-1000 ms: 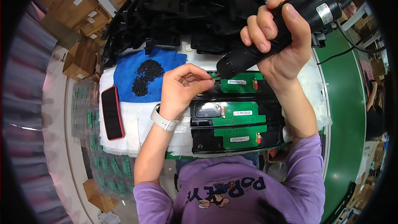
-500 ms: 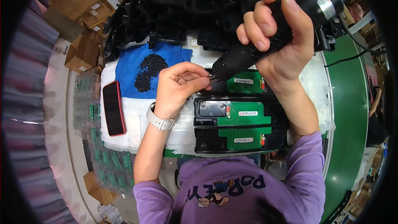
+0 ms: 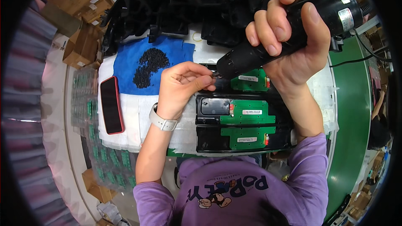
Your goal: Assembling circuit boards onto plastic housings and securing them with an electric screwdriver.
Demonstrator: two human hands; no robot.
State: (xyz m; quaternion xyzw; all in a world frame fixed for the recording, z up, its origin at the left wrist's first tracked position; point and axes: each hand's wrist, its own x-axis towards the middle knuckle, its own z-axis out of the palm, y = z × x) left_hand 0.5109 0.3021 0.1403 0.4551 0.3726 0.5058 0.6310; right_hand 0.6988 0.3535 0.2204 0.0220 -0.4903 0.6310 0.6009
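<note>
My right hand (image 3: pixel 299 37) grips a black electric screwdriver (image 3: pixel 251 60), tilted with its nose down to the left. At that nose my left hand (image 3: pixel 187 79) closes thumb and fingers in a pinch by the bit. Whatever sits in the pinch is too small to make out. Below lie black plastic housings (image 3: pixel 209 139) in a row, each with a green circuit board: a far board (image 3: pixel 240 84), a middle board (image 3: pixel 232 119) and a near board (image 3: pixel 234 133). The screwdriver and my hands partly cover the far housing.
Left of the housings, a blue cloth (image 3: pixel 125 58) carries a pile of small black screws (image 3: pixel 153 60). A phone with a red edge (image 3: pixel 111 104) lies beside it. Black plastic parts (image 3: pixel 180 12) crowd the back. A cable (image 3: pixel 356 60) runs off right. Bagged green boards (image 3: pixel 113 159) sit lower left.
The screwdriver and my right hand have shifted a little to the right. My left hand keeps its pinch near the bit. The whole view has moved slightly.
</note>
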